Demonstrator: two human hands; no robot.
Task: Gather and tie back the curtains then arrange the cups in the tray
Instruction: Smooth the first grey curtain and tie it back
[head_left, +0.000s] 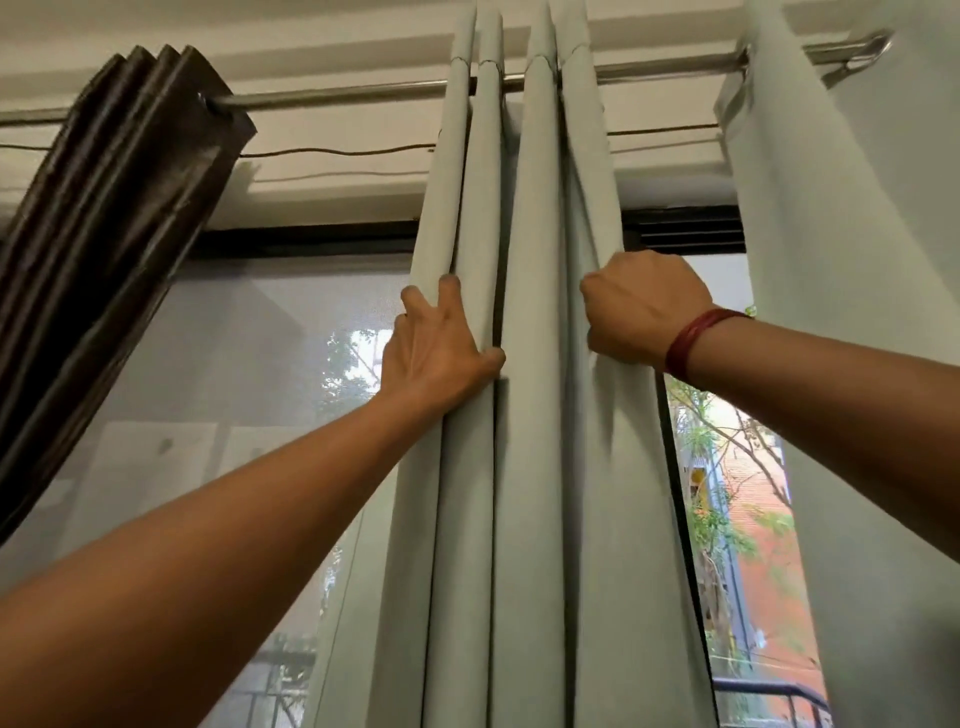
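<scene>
Hands: left hand gripping pale green curtain folds; right hand fisted on same curtain's edge, beneath metal rod.

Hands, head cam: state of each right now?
Left hand: closed, gripping the left pleats of the pale green curtain.
Right hand: closed in a fist on the same curtain's right folds.

wall: cream, above | window frame: black | mesh screen: left | outside right: daylight, trees, brick building
</scene>
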